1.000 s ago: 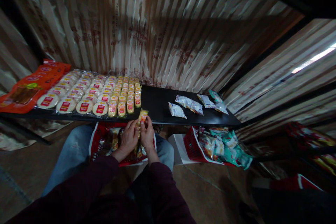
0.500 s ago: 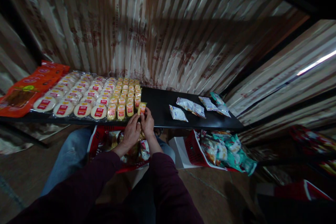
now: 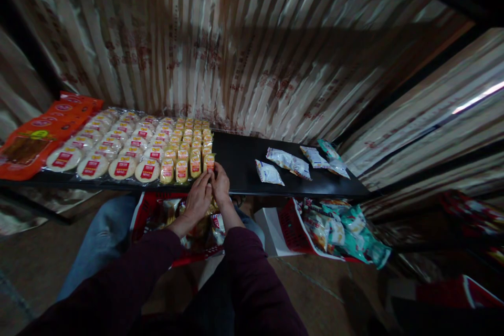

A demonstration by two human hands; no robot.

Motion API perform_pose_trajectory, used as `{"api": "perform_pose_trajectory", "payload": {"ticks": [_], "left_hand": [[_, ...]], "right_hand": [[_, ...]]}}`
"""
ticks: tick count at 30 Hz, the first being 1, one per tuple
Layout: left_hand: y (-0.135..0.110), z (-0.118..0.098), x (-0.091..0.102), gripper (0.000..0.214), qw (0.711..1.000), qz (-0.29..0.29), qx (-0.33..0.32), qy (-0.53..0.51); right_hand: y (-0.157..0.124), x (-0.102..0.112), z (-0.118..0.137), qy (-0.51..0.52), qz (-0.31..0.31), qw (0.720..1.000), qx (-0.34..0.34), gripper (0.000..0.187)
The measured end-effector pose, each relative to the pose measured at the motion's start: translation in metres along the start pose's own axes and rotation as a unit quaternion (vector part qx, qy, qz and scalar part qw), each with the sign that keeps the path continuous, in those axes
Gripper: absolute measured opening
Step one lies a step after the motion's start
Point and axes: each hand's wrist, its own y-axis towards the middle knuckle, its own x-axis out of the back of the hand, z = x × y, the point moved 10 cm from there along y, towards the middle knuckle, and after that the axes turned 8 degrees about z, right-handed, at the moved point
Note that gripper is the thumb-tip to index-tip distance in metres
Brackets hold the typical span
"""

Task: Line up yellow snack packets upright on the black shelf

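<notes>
A small yellow wrapped cake [image 3: 209,161] stands at the shelf's front edge, at the right end of the front row. My left hand [image 3: 199,197] and my right hand [image 3: 221,184] both have their fingers closed on its lower part. To its left are rows of matching wrapped cakes [image 3: 181,168], several deep. Further left lie rows of round white packaged cakes [image 3: 123,167] with red labels. The black shelf [image 3: 236,163] carries them all.
An orange packet [image 3: 29,149] lies at the shelf's left end. White packets [image 3: 289,161] are scattered on the right. Below, a red basket [image 3: 137,220] of packaged snacks sits between my knees; another red basket [image 3: 289,226] holds green and white bags. Behind hangs a striped sheet [image 3: 220,47].
Both hands have brought the yellow cake slightly left and down, from a tilted position to nearly upright in line with the front row. The view has shifted slightly.
</notes>
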Motion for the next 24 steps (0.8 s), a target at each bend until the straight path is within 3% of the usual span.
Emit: {"api": "perform_pose_trajectory", "payload": {"ticks": [10, 24], "left_hand": [[0.0040, 0.0061, -0.0040, 0.045, 0.994, 0.003, -0.019, 0.110], [0.0026, 0.0075, -0.0061, 0.045, 0.993, -0.001, -0.046, 0.109]], "right_hand": [[0.0059, -0.0034, 0.0016, -0.031, -0.013, 0.999, 0.030, 0.030], [0.0097, -0.0070, -0.0006, -0.037, -0.013, 0.999, 0.021, 0.035]]}}
